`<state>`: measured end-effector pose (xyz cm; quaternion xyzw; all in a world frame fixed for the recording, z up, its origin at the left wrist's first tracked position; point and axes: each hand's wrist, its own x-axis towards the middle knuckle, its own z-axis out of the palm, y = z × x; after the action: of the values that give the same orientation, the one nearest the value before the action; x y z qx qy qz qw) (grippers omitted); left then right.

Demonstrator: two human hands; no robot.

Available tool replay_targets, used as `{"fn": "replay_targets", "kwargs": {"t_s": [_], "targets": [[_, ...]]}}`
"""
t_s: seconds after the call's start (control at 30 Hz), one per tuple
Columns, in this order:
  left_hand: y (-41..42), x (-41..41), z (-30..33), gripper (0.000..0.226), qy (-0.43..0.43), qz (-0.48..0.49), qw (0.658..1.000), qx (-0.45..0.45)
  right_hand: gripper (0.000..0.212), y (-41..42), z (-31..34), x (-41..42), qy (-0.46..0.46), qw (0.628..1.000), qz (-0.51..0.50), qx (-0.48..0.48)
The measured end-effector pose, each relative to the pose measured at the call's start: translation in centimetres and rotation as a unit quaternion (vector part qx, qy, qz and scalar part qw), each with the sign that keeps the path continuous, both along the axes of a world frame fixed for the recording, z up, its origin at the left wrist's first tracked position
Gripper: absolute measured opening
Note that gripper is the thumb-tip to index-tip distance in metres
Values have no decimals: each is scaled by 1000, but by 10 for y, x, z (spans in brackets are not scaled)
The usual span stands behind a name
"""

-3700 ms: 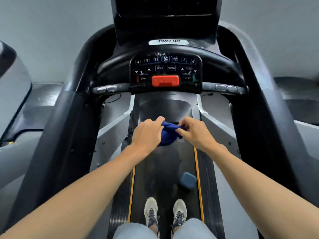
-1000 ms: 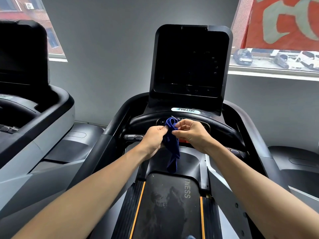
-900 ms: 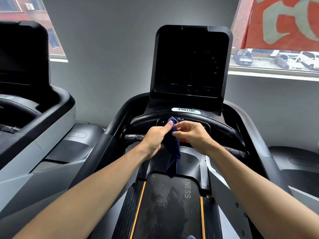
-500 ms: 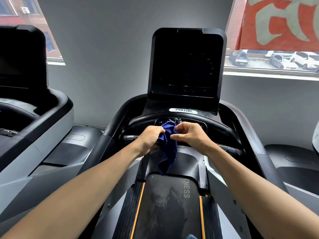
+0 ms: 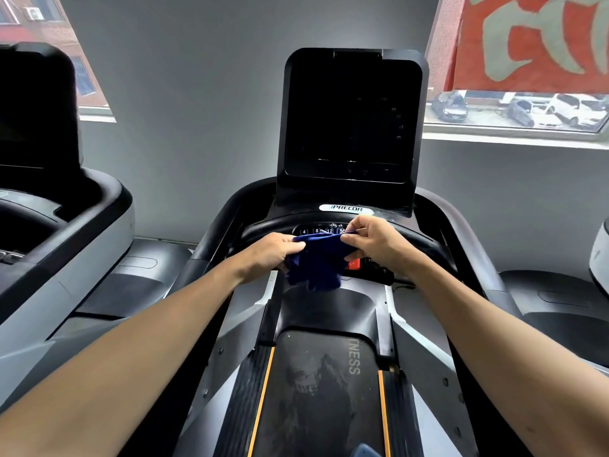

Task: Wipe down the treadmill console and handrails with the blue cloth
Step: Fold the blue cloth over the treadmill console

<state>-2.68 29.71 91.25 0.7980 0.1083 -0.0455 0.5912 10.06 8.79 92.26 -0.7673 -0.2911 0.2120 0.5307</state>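
**Stretching the cloth ahead of the first wipe**

Reaching in from the left, the left hand (image 5: 275, 253) grips one end of the blue cloth (image 5: 316, 262), fingers curled round the bunched fabric. The cloth's top edge runs left to right between the hands, its slack hanging below, in front of the console (image 5: 324, 230) keypad; whether it touches the keys I cannot tell. The right hand (image 5: 370, 244) pinches the other end between thumb and fingertips. Both hands are about equally near the console. The handrails (image 5: 214, 239) lie to either side, untouched. No containers are in sight.
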Motion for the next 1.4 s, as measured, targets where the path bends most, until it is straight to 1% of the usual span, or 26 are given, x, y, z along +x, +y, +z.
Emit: {"fn": "replay_targets", "kwargs": {"t_s": [0.07,0.17,0.23,0.3,0.43,0.5,0.57,0.6,0.63,0.7,0.77,0.8,0.83,0.9,0.93,1.0,1.03,1.1,1.17,1.27,1.33,1.4], "targets": [[6,0,-1,26,9,-9,998,-54,10,-1,0,5,-9,1000,-5,13],[12,3,-2,29,13,12,992,-129,9,-2,0,12,-4,999,-22,37],[14,6,-4,30,17,20,988,-149,8,0,-1,14,-4,999,-21,38],[13,10,-5,29,15,21,990,-138,9,5,-4,13,-9,999,-20,35],[9,16,-9,11,-19,43,998,-45,16,17,-3,15,-39,999,-7,24],[7,18,-14,15,-48,51,997,27,17,22,0,16,-47,999,4,15],[3,19,-17,14,-86,58,989,108,17,27,4,18,-65,998,9,2],[0,18,-16,14,-98,65,985,123,18,29,6,19,-81,997,6,-7],[-1,20,-16,18,-108,72,984,126,19,31,8,21,-99,995,2,-18],[-5,23,-14,34,-108,73,984,125,19,35,11,26,-138,989,-10,-45],[-6,26,-13,47,-89,74,982,151,20,39,11,30,-177,981,-23,-71],[-6,26,-11,47,-79,73,980,166,20,42,11,31,-191,978,-28,-78],[-7,27,-10,42,-70,72,980,174,20,44,11,31,-198,976,-32,-81],[-10,28,-9,22,-67,76,979,178,20,47,12,29,-206,974,-34,-83],[-12,30,-7,26,-67,76,977,187,21,49,13,27,-211,973,-32,-85],[-16,34,-9,54,-68,93,971,211,22,52,14,24,-222,970,-31,-92],[-18,38,-11,61,-65,114,965,226,23,54,14,23,-225,969,-31,-93],[-19,43,-12,65,-56,147,950,268,25,56,14,21,-217,972,-31,-84],[-19,45,-13,58,-45,151,941,299,27,56,15,19,-199,977,-21,-72],[-13,45,-15,31,-57,115,938,321,26,52,14,18,-159,985,5,-61],[-5,41,-16,15,-66,103,927,355,25,49,11,23,-132,990,3,-50],[3,36,-18,16,-70,97,918,377,24,45,9,27,-112,993,-7,-44]]}}
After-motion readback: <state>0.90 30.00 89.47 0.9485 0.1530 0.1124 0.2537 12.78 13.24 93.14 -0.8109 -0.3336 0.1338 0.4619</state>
